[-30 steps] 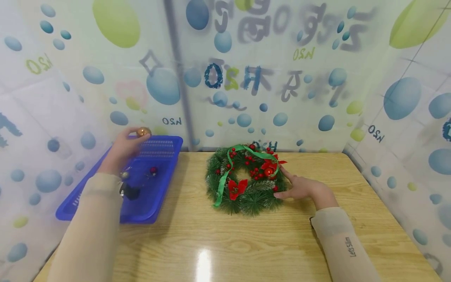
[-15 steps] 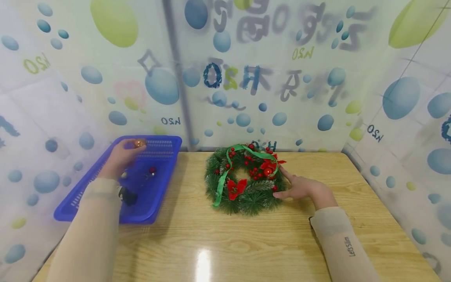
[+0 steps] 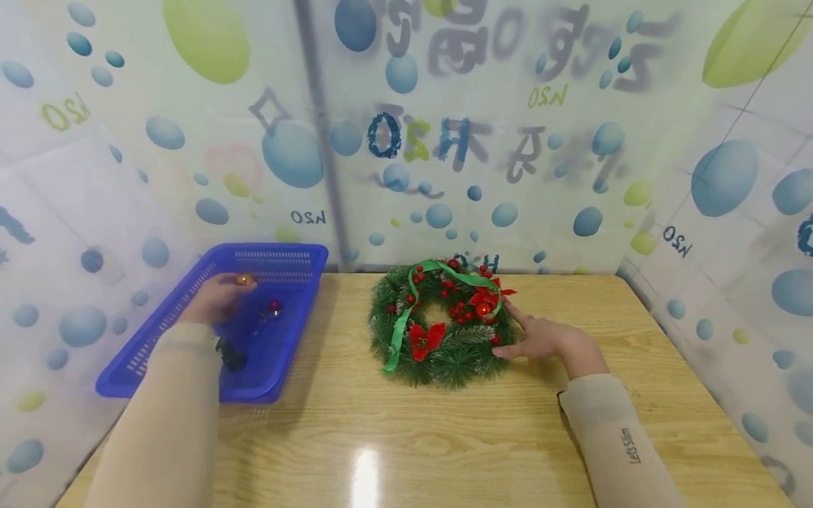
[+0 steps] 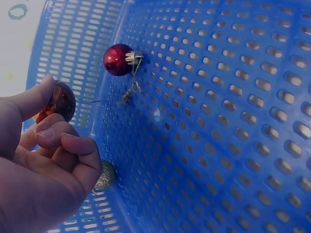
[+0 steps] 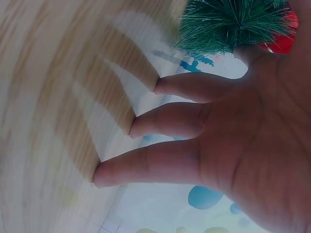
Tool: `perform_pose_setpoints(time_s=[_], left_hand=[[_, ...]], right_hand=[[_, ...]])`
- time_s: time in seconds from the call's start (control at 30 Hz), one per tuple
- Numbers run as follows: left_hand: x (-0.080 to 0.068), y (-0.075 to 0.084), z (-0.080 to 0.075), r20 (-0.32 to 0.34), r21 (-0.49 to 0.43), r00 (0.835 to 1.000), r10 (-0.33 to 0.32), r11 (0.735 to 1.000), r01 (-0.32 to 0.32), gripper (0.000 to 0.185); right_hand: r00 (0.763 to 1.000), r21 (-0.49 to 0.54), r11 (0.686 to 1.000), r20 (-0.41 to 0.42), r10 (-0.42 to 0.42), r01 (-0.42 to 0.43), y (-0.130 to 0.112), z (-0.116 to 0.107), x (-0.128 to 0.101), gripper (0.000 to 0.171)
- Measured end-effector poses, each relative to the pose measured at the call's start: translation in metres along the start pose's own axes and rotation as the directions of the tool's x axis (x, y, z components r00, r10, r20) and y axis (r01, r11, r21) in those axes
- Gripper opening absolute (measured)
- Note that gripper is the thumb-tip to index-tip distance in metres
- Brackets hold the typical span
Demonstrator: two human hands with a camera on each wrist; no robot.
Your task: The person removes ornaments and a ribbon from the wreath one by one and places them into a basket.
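Observation:
In the head view my left hand (image 3: 211,300) is inside a blue plastic basket (image 3: 298,339). Thumb and fingers pinch a shiny copper-gold Christmas ball (image 3: 245,280), seen closer as an orange-brown ball (image 4: 64,103) in the left wrist view. Near it in the basket lie a small red ball (image 4: 116,59) with a silver cap and string, and a glittery gold ball (image 4: 106,174) partly behind the fingers. My right hand (image 3: 545,337) rests at the right side of a green wreath (image 3: 454,367), thumb and index finger at its edge. Its other fingers (image 5: 150,162) stand straight against the tabletop.
The wreath carries red flowers (image 3: 425,341), red berries and a loose green ribbon (image 3: 400,335). A dark object (image 3: 232,355) lies in the basket by the left sleeve. Basket and wreath stand on a wooden table (image 3: 406,437), before a printed curtain (image 3: 413,204).
My left hand has lowered the copper-gold ball from above the basket's far rim down into the basket, slightly leftward. The right hand and the wreath have stayed in place.

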State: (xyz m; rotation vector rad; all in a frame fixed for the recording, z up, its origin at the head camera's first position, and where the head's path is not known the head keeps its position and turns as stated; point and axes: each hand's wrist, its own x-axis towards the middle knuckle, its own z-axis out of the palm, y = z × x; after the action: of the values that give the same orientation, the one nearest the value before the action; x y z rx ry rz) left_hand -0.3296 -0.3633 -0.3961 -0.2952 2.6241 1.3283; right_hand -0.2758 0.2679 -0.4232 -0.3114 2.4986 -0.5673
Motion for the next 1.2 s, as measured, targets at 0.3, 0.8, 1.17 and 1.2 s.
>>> perform_pose_setpoints(time_s=[0.3, 0.8, 1.17, 1.2], left_hand=[[0.002, -0.004, 0.003, 0.005, -0.09, 1.0, -0.029, 0.995, 0.029, 0.076], [-0.002, 0.0, 0.004, 0.003, -0.114, 0.999, -0.033, 0.993, 0.033, 0.087], [-0.009, 0.026, -0.002, -0.014, -0.063, 1.0, 0.011, 0.998, -0.012, 0.087], [-0.009, 0.029, -0.002, -0.037, -0.037, 0.999, 0.021, 0.999, -0.023, 0.086]], right_hand=[[1.0, 0.009, 1.0, 0.001, 0.004, -0.004, -0.001, -0.002, -0.001, 0.128], [1.0, 0.019, 1.0, 0.004, 0.002, -0.002, -0.002, 0.0, -0.002, 0.127], [1.0, 0.013, 1.0, 0.001, 0.007, -0.007, -0.001, 0.001, -0.001, 0.128], [1.0, 0.014, 1.0, 0.002, 0.01, -0.01, -0.001, 0.001, -0.001, 0.128]])
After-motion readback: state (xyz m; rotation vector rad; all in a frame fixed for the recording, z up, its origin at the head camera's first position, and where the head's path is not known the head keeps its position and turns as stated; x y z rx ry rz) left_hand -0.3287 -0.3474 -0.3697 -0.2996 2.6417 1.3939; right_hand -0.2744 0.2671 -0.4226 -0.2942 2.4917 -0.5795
